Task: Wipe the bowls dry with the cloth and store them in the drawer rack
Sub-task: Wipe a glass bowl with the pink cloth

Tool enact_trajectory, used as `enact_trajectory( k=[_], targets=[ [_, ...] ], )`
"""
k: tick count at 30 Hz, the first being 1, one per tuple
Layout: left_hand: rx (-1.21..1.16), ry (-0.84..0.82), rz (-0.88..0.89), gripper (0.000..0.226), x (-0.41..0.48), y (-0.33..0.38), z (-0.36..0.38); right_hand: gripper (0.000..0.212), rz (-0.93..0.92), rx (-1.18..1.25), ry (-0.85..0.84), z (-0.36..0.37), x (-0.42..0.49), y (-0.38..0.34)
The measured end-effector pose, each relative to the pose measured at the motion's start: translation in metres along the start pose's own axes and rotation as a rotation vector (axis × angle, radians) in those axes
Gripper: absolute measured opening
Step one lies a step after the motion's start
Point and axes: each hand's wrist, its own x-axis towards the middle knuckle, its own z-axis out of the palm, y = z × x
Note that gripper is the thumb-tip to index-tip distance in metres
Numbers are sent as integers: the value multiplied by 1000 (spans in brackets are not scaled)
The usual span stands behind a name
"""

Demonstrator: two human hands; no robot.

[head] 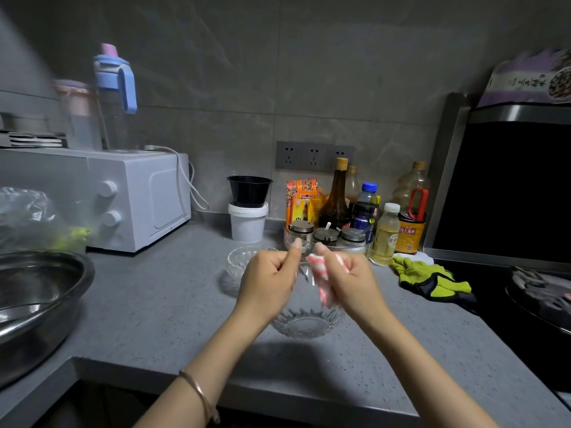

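— Glass, clear and cut in a star pattern: that deep bowl (306, 322) is held between both hands over the grey speckled countertop (173, 304). Whether its base touches the stone, I can't tell.

— And the hands?

— The left hand (268, 279) has its fingers curled and seems to pinch the rim on its own side, thumb up. The right hand (349, 282) is bunched round a red-and-white striped cloth (321, 273), which hangs down inside the bowl.

— So it's the wiping step?

— I'd judge so. A smaller clear glass bowl (239, 261) stands on the counter just behind the left hand, with nobody touching it, so there's at least one more to do.

— What does the next move want?

— Probably turning the bowl against the cloth so the wall and the base both get reached. It needs a firm hold on the rim, because damp glass slips. After that comes the drawer rack, which is nowhere in sight from here.
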Motion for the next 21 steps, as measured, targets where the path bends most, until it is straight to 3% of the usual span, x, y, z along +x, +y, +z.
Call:
enact_trajectory(
  k=[3,5,7,9,12,14,18,21],
  targets=[
    [-77,108,-50,58,-2,-8,3,45,-159,-100,83,4,-7,14],
    [-262,181,-208,55,-1,-16,4,33,-271,-196,117,6,-16,24],
    [-433,280,-360,44,3,-22,4,42,-371,-331,78,9,-27,33],
    [-491,361,-403,35,6,-21,3,49,-462,-523,53,15,-38,37],
    [-391,295,-351,46,4,-15,6,50,-606,-702,77,20,-37,32],
    [-368,243,-333,52,-2,-6,12,46,-595,-730,167,19,-28,24],
    [-385,277,-338,57,-6,0,16,33,-339,-430,282,14,-12,12],
    [-544,334,-367,34,-3,-4,15,41,-139,37,255,9,-5,14]
  ],
)
